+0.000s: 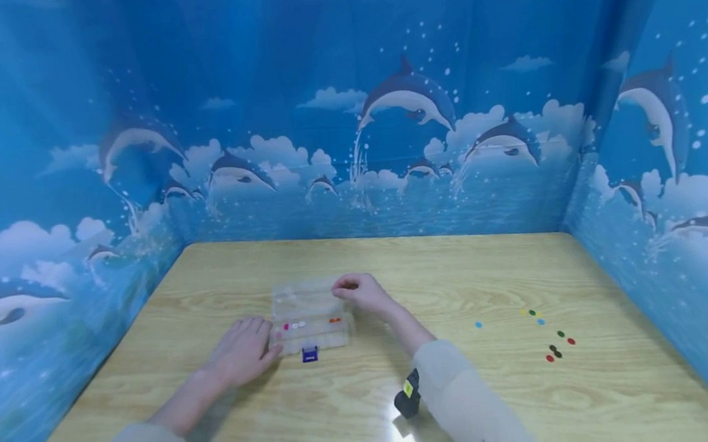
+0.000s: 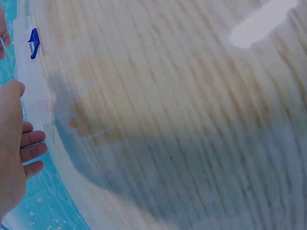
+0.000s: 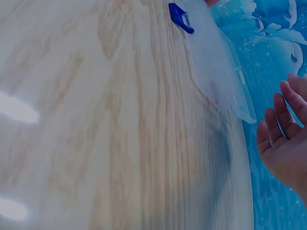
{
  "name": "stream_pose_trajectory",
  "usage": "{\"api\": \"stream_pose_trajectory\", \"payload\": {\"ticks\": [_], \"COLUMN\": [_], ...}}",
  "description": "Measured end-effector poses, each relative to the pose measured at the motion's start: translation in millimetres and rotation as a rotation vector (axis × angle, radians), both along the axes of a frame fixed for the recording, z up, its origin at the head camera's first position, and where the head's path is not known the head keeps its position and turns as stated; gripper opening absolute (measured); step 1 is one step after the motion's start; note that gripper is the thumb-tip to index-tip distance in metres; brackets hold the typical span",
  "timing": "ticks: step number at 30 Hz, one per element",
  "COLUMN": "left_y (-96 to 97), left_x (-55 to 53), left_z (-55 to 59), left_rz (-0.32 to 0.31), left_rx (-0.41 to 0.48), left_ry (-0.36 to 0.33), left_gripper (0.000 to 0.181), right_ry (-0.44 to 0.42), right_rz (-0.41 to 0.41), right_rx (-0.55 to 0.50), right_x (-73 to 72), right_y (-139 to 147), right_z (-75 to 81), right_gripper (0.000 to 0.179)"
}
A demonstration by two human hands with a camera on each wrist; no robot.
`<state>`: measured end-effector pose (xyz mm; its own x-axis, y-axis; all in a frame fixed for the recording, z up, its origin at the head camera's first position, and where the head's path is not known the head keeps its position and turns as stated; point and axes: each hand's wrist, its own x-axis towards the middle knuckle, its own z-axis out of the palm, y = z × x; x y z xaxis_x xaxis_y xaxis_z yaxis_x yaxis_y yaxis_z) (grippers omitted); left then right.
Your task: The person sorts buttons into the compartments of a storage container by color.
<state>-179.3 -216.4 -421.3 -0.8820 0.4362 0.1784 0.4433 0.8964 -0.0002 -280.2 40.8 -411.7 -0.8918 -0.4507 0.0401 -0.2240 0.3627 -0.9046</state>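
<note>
The clear case [image 1: 332, 341] lies open on the worktop [image 1: 440, 263], presumably keeping its compartments [image 1: 316, 327] accessible. The left grip [image 1: 248, 350], released, lies at its left end, likely steadying it; whether the right grip [image 1: 362, 292], near the lid [image 1: 304, 302], pinches anything is indeterminable.

clear box [image 1: 327, 341], blue latch [image 1: 309, 354]; red/green/blue discs [image 1: 571, 341] r. of box; dolphin-print blue curtain [image 1: 296, 37] behind; tan woodgrain table [image 1: 453, 276] under.

Anything within the right hand [image 1: 366, 294] is too small to tell; behind its fingers, part of the clear box [image 1: 304, 304] is hidden.
</note>
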Motion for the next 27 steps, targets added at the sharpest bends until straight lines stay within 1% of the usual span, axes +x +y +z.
{"api": "stream_pose_trajectory", "payload": {"ticks": [5,11,18,23,27], "left_y": [1.5,1.5,1.0,0.3,0.3], "left_x": [0.8,1.4,0.4,-0.3,0.0], "left_z": [1.7,1.9,1.7,0.3,1.2], "left_rz": [-0.012,0.001,0.001,-0.011,-0.021], "left_rx": [0.002,-0.001,-0.001,-0.005,0.001], "left_ry": [0.007,-0.001,-0.011,0.006,0.019], "left_gripper": [0.041,0.042,0.043,0.042,0.039], "right_ry": [0.0,-0.025,-0.052,-0.035,-0.019], "right_rz": [-0.04,-0.094,-0.162,-0.192,-0.206], "right_rx": [-0.004,-0.015,-0.004,0.018,0.013], "right_x": [-2.8,-4.2,-6.7,-7.1,-7.0], "right_y": [16.5,35.6,59.3,76.7,91.4], "right_z": [-2.3,-2.9,-4.6,-5.3,-6.9], "right_gripper": [0.02,0.021,0.023,0.025,0.025]}}
